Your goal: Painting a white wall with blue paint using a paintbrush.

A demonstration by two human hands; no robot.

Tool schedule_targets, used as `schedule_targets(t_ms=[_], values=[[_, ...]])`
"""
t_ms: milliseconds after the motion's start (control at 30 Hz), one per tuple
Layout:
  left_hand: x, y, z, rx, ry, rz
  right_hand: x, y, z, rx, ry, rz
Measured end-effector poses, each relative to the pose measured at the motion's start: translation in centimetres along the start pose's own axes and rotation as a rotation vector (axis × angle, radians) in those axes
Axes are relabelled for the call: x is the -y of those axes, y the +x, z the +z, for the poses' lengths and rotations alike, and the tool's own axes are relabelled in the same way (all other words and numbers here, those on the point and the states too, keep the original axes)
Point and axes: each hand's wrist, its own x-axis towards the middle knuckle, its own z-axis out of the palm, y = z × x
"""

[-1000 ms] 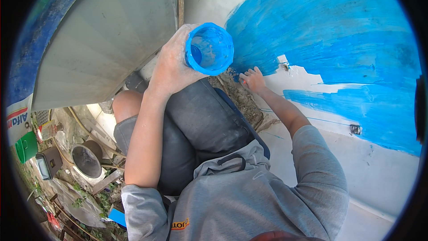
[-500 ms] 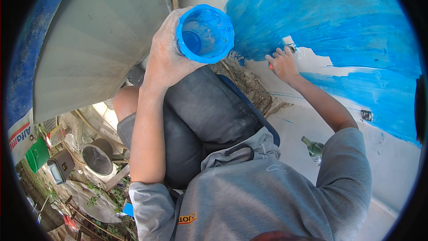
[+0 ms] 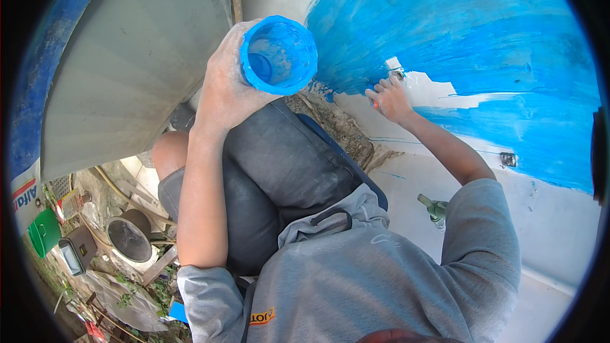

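My left hand (image 3: 222,82) is wrapped round a blue plastic cup (image 3: 278,56), tilted so that its open mouth and paint-streaked inside show; some blue paint lies at the bottom. Further right, my right hand (image 3: 391,100) grips a paintbrush (image 3: 375,104) by its orange-red handle. The brush's head meets the wall (image 3: 438,92) beside a white unpainted patch; the bristles are partly hidden by my fingers. Broad streaks of wet-looking blue paint (image 3: 445,19) cover much of the wall above and right of that hand.
A large grey sheet with a blue edge (image 3: 127,70) hangs at the left. Below it are a round dark pot (image 3: 129,235), a green container (image 3: 44,232), a hose and debris. A green glass bottle (image 3: 433,206) is near my right elbow. A small socket box (image 3: 508,159) sits in the wall.
The whole view has shifted slightly, so things appear a little lower and further left. Both hands keep their hold; the brush remains by the white patch.
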Motion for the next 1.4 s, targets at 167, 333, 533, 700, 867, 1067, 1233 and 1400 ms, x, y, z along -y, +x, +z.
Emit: schedule_targets(t_ms=[167,333,533,700,867,1067,1233,1400], values=[[-0.5,0.6,0.0,-0.004,-0.067,0.003,-2.0,-3.2,-6.8,-0.341,-0.01,0.031],[-0.5,0.6,-0.3,-0.02,-0.034,0.012,-0.6,-1.9,-11.2,-0.466,0.119,0.1],[-0.4,0.6,-0.4,-0.038,-0.005,0.019,-3.8,0.3,-10.8,-0.458,-0.018,0.063],[0.0,0.4,-0.6,-0.055,0.001,0.028,-6.0,-1.5,-15.7,-0.515,-0.087,0.108],[-0.4,0.6,-1.0,-0.059,-0.008,0.041,-4.6,-1.5,-16.5,-0.581,-0.004,0.293],[0.0,0.7,-0.5,-0.048,-0.015,0.039,-4.9,-0.2,-11.3,-0.487,0.019,0.019],[-0.4,0.6,-1.1,-0.054,-0.011,0.012,-5.6,-2.2,-17.2,-0.449,-0.072,0.137],[-1.0,0.9,-0.9,-0.053,-0.007,0.026,-4.7,-4.6,-21.2,-0.519,-0.105,0.268]])
